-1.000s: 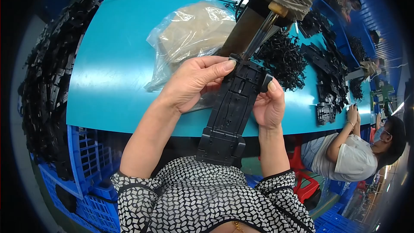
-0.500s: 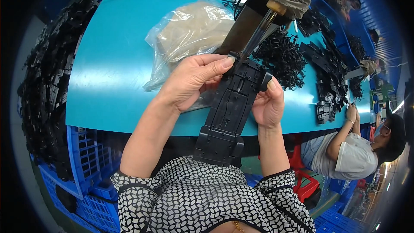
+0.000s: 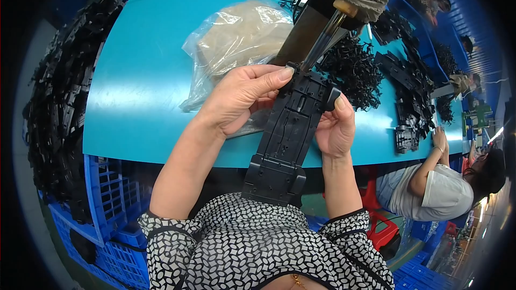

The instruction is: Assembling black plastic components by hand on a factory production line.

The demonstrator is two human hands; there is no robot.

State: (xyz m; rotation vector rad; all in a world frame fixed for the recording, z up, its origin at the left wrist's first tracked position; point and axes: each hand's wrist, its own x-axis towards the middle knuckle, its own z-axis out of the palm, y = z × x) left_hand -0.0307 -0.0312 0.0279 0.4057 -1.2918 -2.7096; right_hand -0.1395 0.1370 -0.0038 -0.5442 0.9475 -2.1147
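A long black plastic chassis plate (image 3: 280, 138) slants between my two hands, its lower end close to my patterned top. My left hand (image 3: 239, 99) is closed on its far left corner, thumb on top. At its right edge my right hand (image 3: 336, 127) grips it, the thumb by a raised black tab. The metal rod of a tool (image 3: 323, 42), with a tan collar and grey cloth wrapped above it, comes down to the plate's far end. Whether its tip touches the plate I cannot tell.
A clear plastic bag (image 3: 239, 37) with tan contents lies on the turquoise table (image 3: 134, 102). Small black parts (image 3: 352, 72) are heaped right of the tool. More black plates (image 3: 408, 107) lie further right, near a seated person (image 3: 446, 190). Blue crates (image 3: 110, 193) with black parts stand left.
My hands and the plate stay almost in place. At the right, the seated person's head has turned slightly.
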